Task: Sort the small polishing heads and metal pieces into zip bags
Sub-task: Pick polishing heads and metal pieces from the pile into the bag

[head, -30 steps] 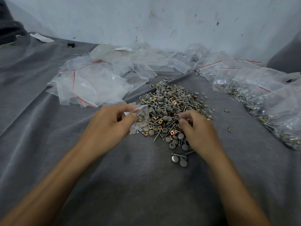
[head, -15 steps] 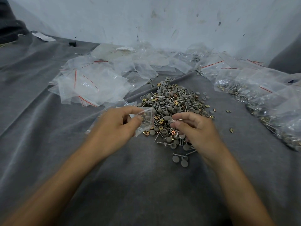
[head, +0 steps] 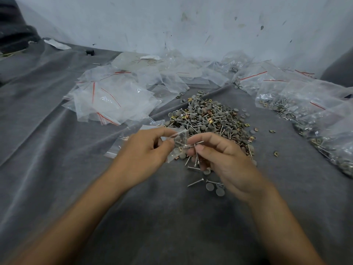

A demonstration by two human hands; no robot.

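The right hand (head: 225, 161) is held with thumb and fingers closed in a pinch on a few thin metal pins (head: 197, 158), and the other fingers are curled loosely below. The left hand (head: 145, 150) is closed on a small zip bag (head: 179, 144), whose edge is gripped between thumb and forefinger so that the mouth is turned toward the right hand. Some grey polishing heads can already be seen through the plastic.

A second ago the right hand was lowered on the near edge of the pile, where pieces were being picked. Now it has been lifted and the pins have been brought to the mouth of the bag, which also has been raised a little. It is judged that one picking is finished and that the pins are about to be dropped in; whether the mouth is open enough cannot be told.

Just behind the hands the pile (head: 210, 119) of grey heads, pins and small brass-coloured pieces is lying on the worktop, which is covered by a grey cloth (head: 57, 150). A few loose heads (head: 210, 187) and one pin are scattered nearer. Empty zip bags (head: 114, 100) are heaped at the far left, and filled bags (head: 305, 111) are laid along the right. Much of the pile is not yet sorted.
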